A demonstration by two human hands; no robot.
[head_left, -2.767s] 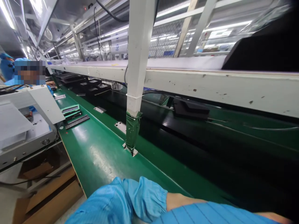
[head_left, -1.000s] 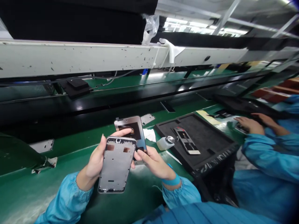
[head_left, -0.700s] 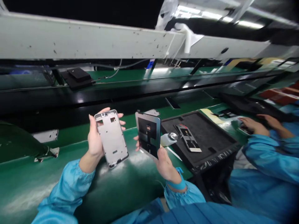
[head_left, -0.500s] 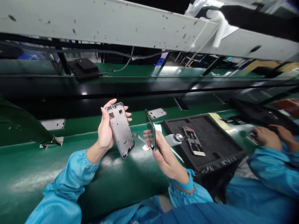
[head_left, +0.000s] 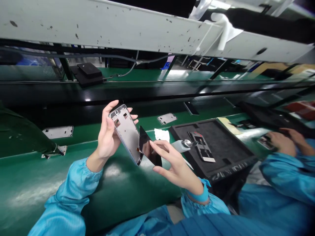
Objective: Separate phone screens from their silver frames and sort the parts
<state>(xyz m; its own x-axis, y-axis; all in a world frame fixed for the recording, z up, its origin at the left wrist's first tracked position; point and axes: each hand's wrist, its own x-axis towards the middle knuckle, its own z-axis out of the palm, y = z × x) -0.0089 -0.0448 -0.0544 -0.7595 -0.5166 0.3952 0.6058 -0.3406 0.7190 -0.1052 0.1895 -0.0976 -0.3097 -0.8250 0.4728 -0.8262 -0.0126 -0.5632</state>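
Observation:
My left hand (head_left: 108,139) grips a silver phone frame (head_left: 126,129) by its long edges, its inner side with cut-outs facing me. In my right hand (head_left: 172,162) is a dark glossy phone screen (head_left: 149,147), held between thumb and fingers. The screen is tilted, and its left corner overlaps the lower right part of the frame. A small brownish flex tab (head_left: 138,149) shows between the two. Whether screen and frame touch, I cannot tell. Just right of my right hand lies a pale bottle (head_left: 179,146) with a metal cap.
A black foam tray (head_left: 228,144) on the right holds a partly assembled phone (head_left: 203,147). Other frames (head_left: 167,118) (head_left: 59,131) and a dark phone (head_left: 191,108) lie along the bench. White paper (head_left: 161,134) is near the bottle. A co-worker's hands (head_left: 283,142) work at far right.
My right hand has turned the screen from edge-on to glossy face up and brought it left against or over the frame's lower end. My left hand tilted the frame slightly.

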